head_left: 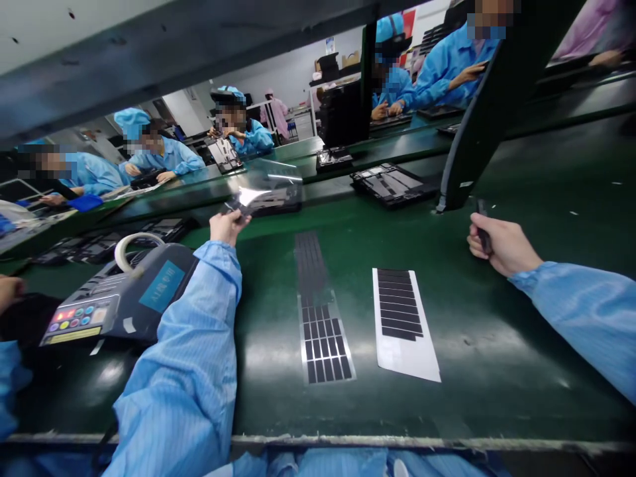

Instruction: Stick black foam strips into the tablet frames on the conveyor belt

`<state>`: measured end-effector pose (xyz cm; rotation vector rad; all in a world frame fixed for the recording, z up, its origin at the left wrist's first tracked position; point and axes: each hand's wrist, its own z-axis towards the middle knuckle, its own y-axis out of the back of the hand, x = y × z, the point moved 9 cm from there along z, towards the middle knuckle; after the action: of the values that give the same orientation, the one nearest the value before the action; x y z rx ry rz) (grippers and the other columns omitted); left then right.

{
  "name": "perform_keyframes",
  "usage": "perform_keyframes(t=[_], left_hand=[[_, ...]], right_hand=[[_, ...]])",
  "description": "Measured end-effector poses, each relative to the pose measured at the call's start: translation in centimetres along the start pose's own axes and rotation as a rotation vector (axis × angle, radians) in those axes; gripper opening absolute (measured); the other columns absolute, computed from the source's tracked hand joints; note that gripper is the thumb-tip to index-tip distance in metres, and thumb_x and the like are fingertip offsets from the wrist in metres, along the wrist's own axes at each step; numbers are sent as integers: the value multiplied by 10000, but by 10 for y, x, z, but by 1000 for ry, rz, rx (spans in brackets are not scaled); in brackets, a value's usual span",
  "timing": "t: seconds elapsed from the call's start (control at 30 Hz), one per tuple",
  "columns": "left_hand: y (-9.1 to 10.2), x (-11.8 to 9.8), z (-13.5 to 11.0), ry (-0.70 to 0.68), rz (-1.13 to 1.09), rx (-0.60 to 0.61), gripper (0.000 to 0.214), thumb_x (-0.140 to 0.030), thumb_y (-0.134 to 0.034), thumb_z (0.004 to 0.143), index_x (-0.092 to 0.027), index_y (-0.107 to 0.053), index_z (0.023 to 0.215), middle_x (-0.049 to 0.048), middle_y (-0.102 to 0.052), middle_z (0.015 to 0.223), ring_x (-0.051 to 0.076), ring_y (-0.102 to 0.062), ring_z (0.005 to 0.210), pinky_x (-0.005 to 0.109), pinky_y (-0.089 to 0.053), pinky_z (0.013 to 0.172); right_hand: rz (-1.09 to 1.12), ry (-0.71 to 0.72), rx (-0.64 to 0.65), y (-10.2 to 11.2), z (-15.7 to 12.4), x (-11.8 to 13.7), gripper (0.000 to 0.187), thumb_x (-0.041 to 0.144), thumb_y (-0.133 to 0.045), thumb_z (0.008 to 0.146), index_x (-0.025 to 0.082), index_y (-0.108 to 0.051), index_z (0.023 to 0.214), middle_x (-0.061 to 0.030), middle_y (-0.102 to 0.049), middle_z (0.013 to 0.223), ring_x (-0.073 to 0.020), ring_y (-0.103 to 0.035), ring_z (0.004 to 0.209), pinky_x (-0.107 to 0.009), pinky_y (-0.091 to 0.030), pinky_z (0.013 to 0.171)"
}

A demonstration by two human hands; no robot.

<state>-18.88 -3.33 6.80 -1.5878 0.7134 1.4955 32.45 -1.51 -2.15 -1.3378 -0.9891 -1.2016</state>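
- left hand (227, 227), in a pale blue striped sleeve (193, 358), pinches a small dark strip (236, 208), shiny film catching light beside it
- right hand (499, 246), also in a pale blue sleeve (576, 311), grips a narrow black piece (483, 228), tip pointing up; exact part too small to tell
- hands well apart, both held just above the green tabletop (517, 358), each closed on its own piece
- between the hands: white rectangular backing sheet (406, 324) with rows of black rectangular strips (399, 305), lying flat on the tabletop
- just left of it: clear, silvery film sheet (325, 341) with a grid of small black pads (324, 348), a long darker run of pads (311, 262) extending away from the hands
- beyond the left hand: flat black tray (275, 201) under a glossy clear cover (273, 179)
- further right: black tray (392, 185) holding grey panels, just left of a curved black upright panel (477, 112)
- left of the left arm: dark benchtop machine (116, 295) with coloured buttons (74, 315) and a white tape roll (134, 252)
- far left edge: another person's hand (10, 289)
- across the tabletop: co-workers (159, 152) in blue smocks and caps, working at their own trays
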Motion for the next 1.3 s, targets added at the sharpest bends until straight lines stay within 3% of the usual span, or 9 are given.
perform_keyframes(t=[0.2, 0.5, 0.6, 0.7, 0.8, 0.93, 1.1, 1.2, 1.3], left_hand=[[-22, 57, -106, 326, 16, 249, 130, 15, -553, 633, -89, -484, 594, 29, -574, 595, 146, -613, 573, 227, -531, 544], [-26, 104, -241, 690, -121, 334, 80, -72, -568, 700, -118, -520, 655, 31, -614, 682, 138, -642, 712, 209, -525, 710], [-46, 106, -298, 949, -68, 820, 272, -319, -499, 797, -83, -591, 699, 87, -636, 699, 129, -636, 646, 184, -503, 614], [-50, 78, -347, 1060, 86, 1389, 360, -456, -436, 818, -133, -557, 715, 57, -632, 724, 123, -616, 615, 202, -465, 530], [-63, 53, -323, 699, 388, 1546, 215, -386, -484, 806, -182, -508, 741, 11, -618, 749, 126, -608, 656, 225, -460, 579], [-124, 28, -232, -372, 926, 1218, 242, -339, -458, 807, -140, -585, 757, 42, -618, 717, 159, -584, 673, 277, -463, 679], [-182, 63, -217, -688, 879, 1168, 434, -363, -563, 746, -111, -494, 1093, 141, -487, 1201, 232, -432, 1125, 350, -319, 981], [-186, 88, -248, -834, 899, 1392, 619, -477, -594, 700, -162, -417, 1202, 124, -347, 1336, 299, -265, 1244, 458, -232, 1015], [-179, 99, -255, -839, 971, 1407, 644, -506, -582, 695, -219, -383, 1235, 73, -321, 1359, 334, -205, 1259, 511, -226, 990]], right_hand=[[-24, 11, -12, -1, -1, 1, 289, 273, -558, 756, 144, -441, 525, 37, -312, 355, -54, -285, 297, -157, -200, 269], [-107, 42, -39, 1, -1, 3, 296, 324, -582, 743, 155, -436, 550, 46, -322, 361, -49, -288, 300, -164, -218, 283], [-146, 53, -51, 2, -1, 4, 308, 345, -579, 745, 155, -429, 554, 45, -331, 368, -48, -296, 306, -165, -226, 286], [-228, 66, -74, 0, -1, 4, 296, 338, -559, 761, 155, -433, 566, 35, -362, 387, -55, -326, 317, -168, -242, 290], [-323, 104, -84, -11, 3, 5, 277, 327, -513, 792, 162, -421, 589, 34, -375, 427, -63, -357, 347, -176, -290, 317], [-485, 194, -83, -40, 21, 7, 205, 292, -454, 817, 171, -437, 653, 18, -447, 550, -84, -446, 459, -207, -401, 449], [-847, 242, -194, -64, 69, 10, 115, 195, -578, 706, 143, -566, 809, -59, -576, 779, -199, -554, 809, -293, -417, 752], [-963, 179, -263, -67, 101, 7, 331, 246, -633, 658, 78, -572, 936, -166, -562, 935, -296, -534, 919, -370, -403, 781], [-1057, 99, -270, -72, 120, -1, 420, 323, -667, 622, 53, -581, 933, -220, -543, 970, -340, -527, 928, -395, -411, 741]])
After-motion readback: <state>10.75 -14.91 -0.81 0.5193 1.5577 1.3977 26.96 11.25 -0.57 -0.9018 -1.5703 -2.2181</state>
